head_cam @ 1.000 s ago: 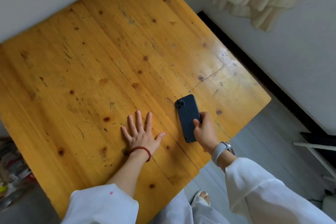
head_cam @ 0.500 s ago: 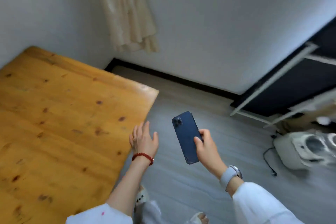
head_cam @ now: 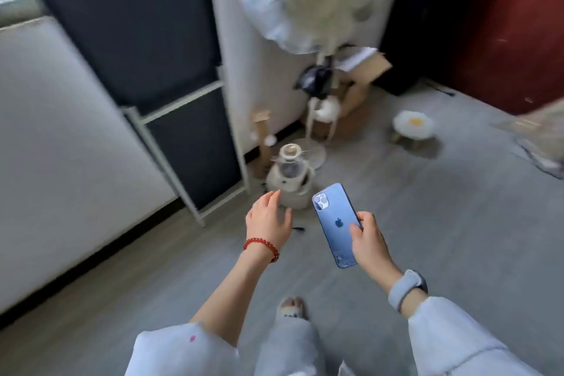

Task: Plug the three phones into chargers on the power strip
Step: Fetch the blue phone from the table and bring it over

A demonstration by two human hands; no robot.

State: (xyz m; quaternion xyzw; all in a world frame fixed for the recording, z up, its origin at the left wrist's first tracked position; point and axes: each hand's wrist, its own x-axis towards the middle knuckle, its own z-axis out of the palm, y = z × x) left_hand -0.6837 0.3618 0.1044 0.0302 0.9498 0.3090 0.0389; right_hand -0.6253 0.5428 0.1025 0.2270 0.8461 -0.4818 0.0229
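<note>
Carrying: right hand (head_cam: 370, 241) grips the blue glass-backed phone (head_cam: 335, 224) by its lower right edge, fingers wrapped behind, thumb on the back.
Phone axis: long side runs up-left to down-right, camera end away from the person, cracked charging end nearest them.
Left hand: left hand (head_cam: 268, 220) released, fingers loosely spread, holding nothing, level with the phone and just beside it.
Power strip: not visible; no chargers seen either.
Cable hint: small black plug-like tip (head_cam: 297, 228) on the grey floor (head_cam: 427, 223) just right of the left hand; too blurred to confirm.
Next, my guess: locate strip; left hand is free for the cable.
Other phones: not in view.
</note>
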